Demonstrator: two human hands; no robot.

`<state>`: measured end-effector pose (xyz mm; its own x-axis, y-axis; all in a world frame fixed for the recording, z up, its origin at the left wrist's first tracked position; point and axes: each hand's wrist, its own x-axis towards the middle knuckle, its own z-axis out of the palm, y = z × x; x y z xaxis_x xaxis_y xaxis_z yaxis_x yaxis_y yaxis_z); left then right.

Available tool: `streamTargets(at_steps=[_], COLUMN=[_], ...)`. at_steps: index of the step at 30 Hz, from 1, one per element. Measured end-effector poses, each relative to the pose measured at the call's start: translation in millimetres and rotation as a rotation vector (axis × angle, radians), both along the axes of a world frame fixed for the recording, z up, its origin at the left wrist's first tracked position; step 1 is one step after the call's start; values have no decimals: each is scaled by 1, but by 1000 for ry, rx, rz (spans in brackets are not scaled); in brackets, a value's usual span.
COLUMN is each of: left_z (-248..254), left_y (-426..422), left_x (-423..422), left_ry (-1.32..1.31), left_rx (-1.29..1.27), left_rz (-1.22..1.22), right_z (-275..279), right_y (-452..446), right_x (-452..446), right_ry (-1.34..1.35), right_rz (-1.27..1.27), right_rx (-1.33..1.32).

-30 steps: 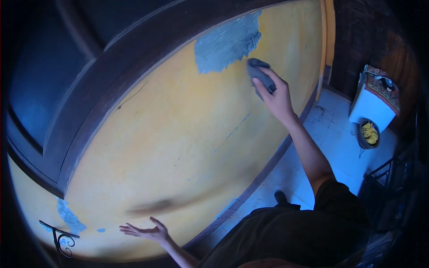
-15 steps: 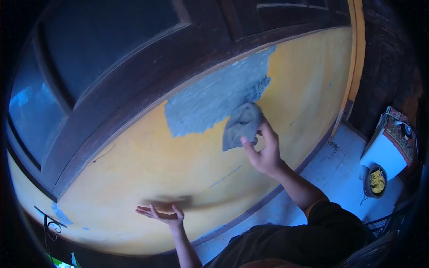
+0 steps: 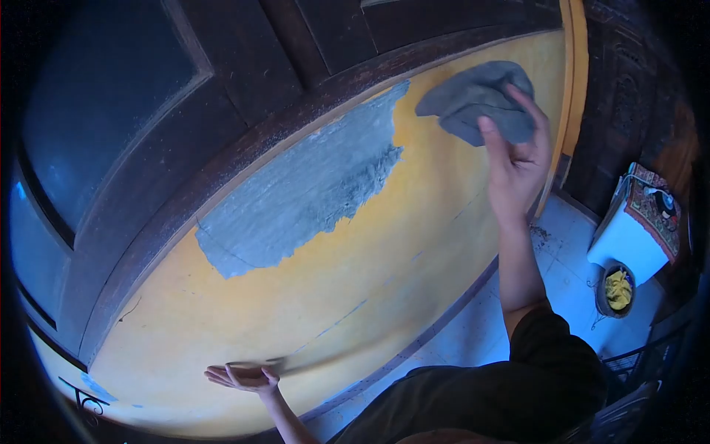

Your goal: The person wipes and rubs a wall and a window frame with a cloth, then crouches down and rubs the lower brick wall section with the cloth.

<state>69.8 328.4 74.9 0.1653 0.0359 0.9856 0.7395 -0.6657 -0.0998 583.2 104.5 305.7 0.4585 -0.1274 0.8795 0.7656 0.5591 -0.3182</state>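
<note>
head view: grey cloth (image 3: 473, 95) in pinch of right hand (image 3: 518, 174)

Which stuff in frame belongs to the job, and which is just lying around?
Looks part of the job:
grey cloth, held in the right hand
yellow wall
grey patch on that wall
left hand, open and holding nothing

Seems just lying around:
white stand with a patterned cover
round container with crumpled yellow material inside

Wears dark shirt (image 3: 473, 403), five o'clock; short sleeve (image 3: 543, 337), four o'clock, same dark shade; right forearm (image 3: 520, 259) bare below.
</note>
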Motion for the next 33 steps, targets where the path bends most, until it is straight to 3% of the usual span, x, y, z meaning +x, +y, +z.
streamTargets(at_steps=[1, 4, 7, 13, 16, 22, 26, 29, 31, 33], left_z=[-1, 0, 2, 6, 4, 0, -1, 1, -1, 0], left_y=[1, 0, -3, -4, -5, -4, -7, -7, -8, -7], left_x=[1, 3, 5, 9, 8, 6, 5, 6, 3, 4], left_ry=[-21, -27, -14, -11, -20, -41, -29, -23, -21, -23], left_rx=[4, 14, 8, 28, 19, 6, -15, -1, -18, -19], left_rz=[10, 20, 53, 70, 88, 71, 85, 72, 72, 59], right_z=[0, 2, 5, 1, -2, 20, 16, 22, 32, 36], right_y=[9, 46, 41, 39, 38, 9, 46, 28, 21, 20], right_x=[9, 28, 27, 19, 30, 20, 32, 18, 7, 15], right_ry=[-70, -261, -372, -313, -358, -269, -290, -143, -108, -188], right_rz=[-53, -534, -828, -465, -472, -495, -308, -141, -101, -222], right_rx=[-19, -237, -196, -264, -339, -131, -219, -241, -92, -13])
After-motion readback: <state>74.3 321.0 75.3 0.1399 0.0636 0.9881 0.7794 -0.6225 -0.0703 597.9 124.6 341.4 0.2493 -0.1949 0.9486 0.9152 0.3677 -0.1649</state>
